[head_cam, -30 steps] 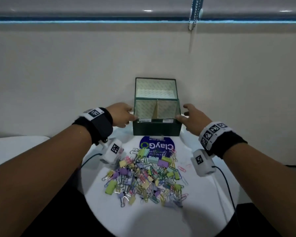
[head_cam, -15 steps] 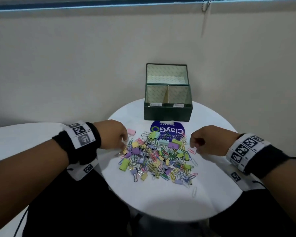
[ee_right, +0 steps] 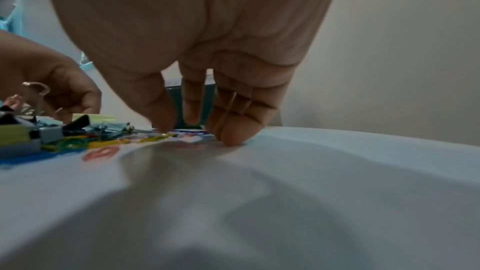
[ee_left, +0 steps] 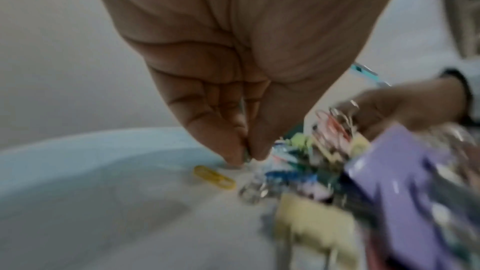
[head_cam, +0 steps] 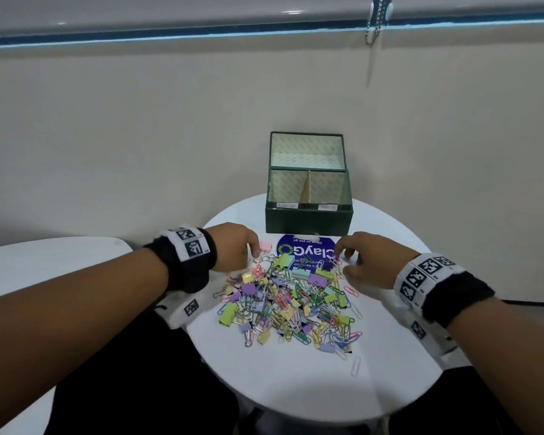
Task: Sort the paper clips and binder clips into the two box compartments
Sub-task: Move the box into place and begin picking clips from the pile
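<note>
In the left wrist view the left hand (ee_left: pixel 233 69) has thumb and fingertips (ee_left: pixel 233 151) pressed together, pinching something thin and greenish at the table surface; blur hides what it is, though it looks like a paper clip. A yellow paper clip (ee_left: pixel 215 177) lies just beside those tips, a detail the head view does not resolve. From the head view the same hand sits at the pile's far left edge, next to a pink binder clip (head_cam: pixel 265 246). The right hand (head_cam: pixel 369 262) has its fingers curled downward; the right wrist view shows its fingertips (ee_right: pixel 231 134) touching the table with gaps between the fingers, and I cannot tell whether they hold a clip. Only the head view shows the whole heap of paper clips and binder clips (head_cam: pixel 289 302) on the white round table (head_cam: pixel 296 387), partly over a blue sticker (head_cam: pixel 305 251). Beyond it stands the green box (head_cam: pixel 308 219), lid raised, a divider splitting it into two compartments
</note>
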